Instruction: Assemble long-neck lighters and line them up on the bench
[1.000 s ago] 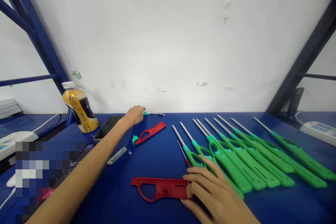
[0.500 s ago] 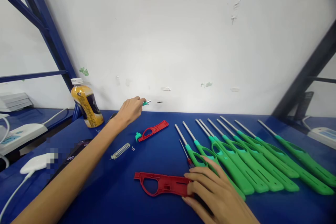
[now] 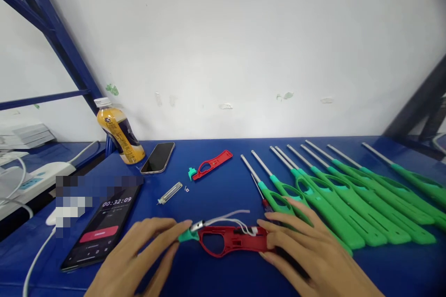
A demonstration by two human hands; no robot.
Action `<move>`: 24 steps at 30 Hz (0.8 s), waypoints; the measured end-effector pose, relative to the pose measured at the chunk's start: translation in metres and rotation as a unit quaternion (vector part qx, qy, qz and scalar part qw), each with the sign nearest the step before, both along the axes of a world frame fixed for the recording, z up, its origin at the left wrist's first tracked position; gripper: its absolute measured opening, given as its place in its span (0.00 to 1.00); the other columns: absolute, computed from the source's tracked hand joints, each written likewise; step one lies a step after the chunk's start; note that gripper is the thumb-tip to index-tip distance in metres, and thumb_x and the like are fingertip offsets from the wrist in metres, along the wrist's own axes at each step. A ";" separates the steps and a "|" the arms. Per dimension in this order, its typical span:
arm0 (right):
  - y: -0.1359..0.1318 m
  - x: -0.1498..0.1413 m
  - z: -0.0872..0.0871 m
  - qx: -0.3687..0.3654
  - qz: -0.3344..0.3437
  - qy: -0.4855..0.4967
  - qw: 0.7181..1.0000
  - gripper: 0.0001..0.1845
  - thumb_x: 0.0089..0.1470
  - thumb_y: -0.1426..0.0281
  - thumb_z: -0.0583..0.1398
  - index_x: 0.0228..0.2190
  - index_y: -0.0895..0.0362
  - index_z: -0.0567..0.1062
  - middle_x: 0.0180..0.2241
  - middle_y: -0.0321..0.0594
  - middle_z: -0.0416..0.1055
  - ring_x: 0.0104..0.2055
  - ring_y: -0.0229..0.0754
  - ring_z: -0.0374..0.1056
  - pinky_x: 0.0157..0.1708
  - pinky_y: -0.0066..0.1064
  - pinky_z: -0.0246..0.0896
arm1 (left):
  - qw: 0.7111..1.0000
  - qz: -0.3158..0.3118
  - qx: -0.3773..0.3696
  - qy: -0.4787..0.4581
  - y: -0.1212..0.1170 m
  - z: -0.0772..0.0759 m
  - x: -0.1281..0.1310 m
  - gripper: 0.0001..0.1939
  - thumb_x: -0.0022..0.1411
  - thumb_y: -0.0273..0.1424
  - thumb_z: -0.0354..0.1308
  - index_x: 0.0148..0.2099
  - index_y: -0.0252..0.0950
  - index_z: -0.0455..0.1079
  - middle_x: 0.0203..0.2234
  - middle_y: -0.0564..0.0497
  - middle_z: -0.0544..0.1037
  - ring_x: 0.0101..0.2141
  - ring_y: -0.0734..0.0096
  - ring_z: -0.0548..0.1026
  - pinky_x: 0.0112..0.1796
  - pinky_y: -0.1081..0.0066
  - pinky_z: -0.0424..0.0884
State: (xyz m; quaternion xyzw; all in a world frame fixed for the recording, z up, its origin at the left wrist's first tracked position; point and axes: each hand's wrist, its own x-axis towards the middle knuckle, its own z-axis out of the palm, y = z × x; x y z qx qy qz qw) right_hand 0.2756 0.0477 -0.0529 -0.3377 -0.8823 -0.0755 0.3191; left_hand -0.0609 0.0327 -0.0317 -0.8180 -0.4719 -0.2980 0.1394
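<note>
Altogether, two hands point(image 3: 148, 250) hold one teal piece point(image 3: 188, 235), one red shell point(image 3: 244, 242).

Single head-worn view, looking forward and down over blue table point(image 3: 223, 190) toward white wall point(image 3: 223, 46); hands close below.

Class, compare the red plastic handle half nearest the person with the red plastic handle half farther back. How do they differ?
The near half lies roughly level across the view, while the far half slants, its right end farther back. The right hand grips the near half; no hand touches the far one. White wires pass over the near half, whereas a small turquoise plastic piece sits at the far half's left end. Both have an oval finger opening.
</note>
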 end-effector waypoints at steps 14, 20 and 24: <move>0.000 0.001 -0.004 0.028 -0.014 -0.045 0.999 0.07 0.73 0.70 0.58 0.43 0.49 0.77 0.47 0.32 0.86 0.54 0.43 0.80 0.77 0.36 0.29 | 0.991 0.000 -0.123 0.051 -0.015 -0.030 -0.034 0.26 0.75 0.28 0.49 0.67 0.55 0.73 0.52 0.52 0.82 0.47 0.67 0.84 0.48 0.73 0.81; -0.004 -0.006 -0.011 0.008 -0.035 0.031 0.999 0.14 0.76 0.65 0.55 0.40 0.48 0.79 0.46 0.30 0.86 0.55 0.41 0.79 0.76 0.35 0.38 | 0.991 -0.024 -0.130 0.035 -0.017 -0.032 -0.035 0.30 0.76 0.28 0.48 0.72 0.61 0.65 0.53 0.52 0.81 0.47 0.68 0.84 0.46 0.74 0.81; -0.005 -0.007 -0.012 0.001 -0.046 0.061 0.997 0.16 0.77 0.62 0.54 0.39 0.47 0.80 0.45 0.30 0.86 0.53 0.40 0.80 0.76 0.35 0.40 | 0.990 -0.022 -0.135 0.030 -0.018 -0.035 -0.034 0.28 0.77 0.30 0.47 0.72 0.60 0.65 0.54 0.51 0.80 0.48 0.68 0.84 0.46 0.74 0.82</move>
